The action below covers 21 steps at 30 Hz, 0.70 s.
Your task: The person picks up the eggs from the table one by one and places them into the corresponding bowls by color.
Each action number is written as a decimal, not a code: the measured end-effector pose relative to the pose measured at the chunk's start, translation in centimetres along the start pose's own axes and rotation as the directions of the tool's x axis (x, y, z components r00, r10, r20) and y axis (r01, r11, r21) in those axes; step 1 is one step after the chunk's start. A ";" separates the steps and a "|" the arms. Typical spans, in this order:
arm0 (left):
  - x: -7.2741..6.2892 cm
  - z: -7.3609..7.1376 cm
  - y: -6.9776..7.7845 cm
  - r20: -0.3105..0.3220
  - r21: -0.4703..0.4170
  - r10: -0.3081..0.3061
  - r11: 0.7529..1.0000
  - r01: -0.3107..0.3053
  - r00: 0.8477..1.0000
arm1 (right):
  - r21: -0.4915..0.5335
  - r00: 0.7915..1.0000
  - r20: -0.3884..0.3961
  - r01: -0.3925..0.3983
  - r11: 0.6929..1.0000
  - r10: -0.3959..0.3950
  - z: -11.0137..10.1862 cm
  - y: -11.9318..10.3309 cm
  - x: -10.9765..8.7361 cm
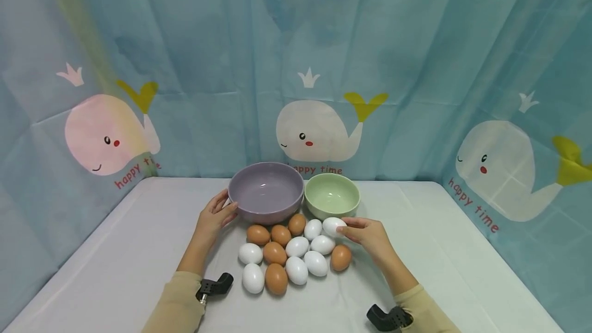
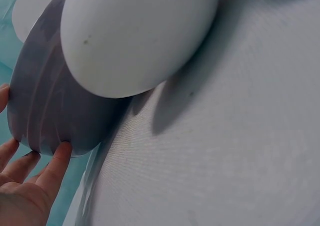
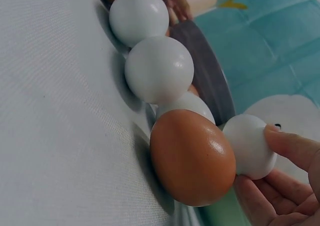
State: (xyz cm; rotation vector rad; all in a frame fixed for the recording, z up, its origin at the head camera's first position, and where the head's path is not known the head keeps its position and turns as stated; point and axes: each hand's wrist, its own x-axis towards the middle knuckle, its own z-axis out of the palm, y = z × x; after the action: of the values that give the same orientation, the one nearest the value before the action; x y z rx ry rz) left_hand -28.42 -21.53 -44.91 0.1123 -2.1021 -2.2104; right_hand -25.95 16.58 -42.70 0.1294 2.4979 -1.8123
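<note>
My right hand [image 1: 370, 235] pinches a white egg [image 1: 334, 226] between thumb and fingers, just in front of the green bowl [image 1: 332, 197]. In the right wrist view this white egg [image 3: 250, 146] shows beside a brown egg [image 3: 192, 158], thumb on one side and fingers beneath. My left hand [image 1: 214, 217] rests its fingertips against the outer wall of the purple bowl [image 1: 265, 194], on its left side. The left wrist view shows those fingers [image 2: 59, 166] spread and fairly straight on the purple wall. Both bowls stand side by side and look empty inside.
Several white and brown eggs lie close together on the white tablecloth in front of the bowls, among them a brown egg [image 1: 341, 258] at the right and a white egg [image 1: 253, 278] at the front left. A blue curtain [image 1: 208, 132] with whales hangs behind the table.
</note>
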 end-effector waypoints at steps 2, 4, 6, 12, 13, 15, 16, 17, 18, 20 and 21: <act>0.1 0.0 0.0 -0.002 -0.004 0.003 1.000 -0.003 1.000 | 0.011 1.000 -0.004 0.002 1.000 -0.002 0.0 0.0 0.1; 0.1 0.0 -0.1 0.001 -0.007 0.002 1.000 -0.002 1.000 | 0.015 1.000 -0.008 0.004 1.000 -0.004 0.0 -0.1 0.1; 0.2 0.0 -0.1 0.003 -0.015 0.003 1.000 -0.003 1.000 | 0.020 1.000 -0.013 0.005 1.000 -0.005 -0.1 -0.1 0.0; 0.3 0.1 -0.2 0.001 -0.020 0.006 1.000 -0.006 1.000 | 0.017 1.000 -0.012 0.016 1.000 -0.016 0.0 -0.3 -0.3; 0.3 0.2 -0.2 -0.001 -0.020 0.006 1.000 -0.006 1.000 | 0.013 1.000 -0.012 0.019 1.000 -0.019 0.1 -0.4 -0.4; 0.3 0.2 -0.2 -0.004 -0.017 0.003 1.000 -0.003 1.000 | 0.003 1.000 -0.009 0.027 1.000 -0.027 0.1 -0.6 -0.5; 0.3 0.2 -0.2 -0.006 -0.013 0.003 1.000 -0.003 1.000 | 0.002 0.999 -0.005 0.031 1.000 -0.031 0.1 -0.8 -0.5; 0.3 0.2 -0.2 -0.008 -0.010 0.003 1.000 -0.003 1.000 | -0.004 0.999 -0.003 0.034 0.999 -0.034 0.2 -0.9 -0.6; 0.2 0.2 -0.2 -0.010 -0.005 0.003 1.000 -0.003 1.000 | -0.007 0.999 0.000 0.037 0.999 -0.037 0.2 -1.0 -0.6; 0.1 0.1 -0.2 -0.015 0.002 0.004 1.000 -0.004 1.000 | -0.007 0.999 0.008 0.043 0.999 -0.043 0.4 -1.3 -0.5; 0.1 0.0 -0.2 -0.017 0.007 0.005 1.000 -0.005 1.000 | -0.002 0.999 0.013 0.044 0.999 -0.044 0.5 -1.4 -0.5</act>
State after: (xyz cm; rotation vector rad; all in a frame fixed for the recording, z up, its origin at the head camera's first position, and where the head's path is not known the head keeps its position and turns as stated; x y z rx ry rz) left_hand -28.52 -21.51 -45.13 0.1251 -2.0996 -2.1914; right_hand -25.62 15.61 -41.46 0.0629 2.5140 -1.8200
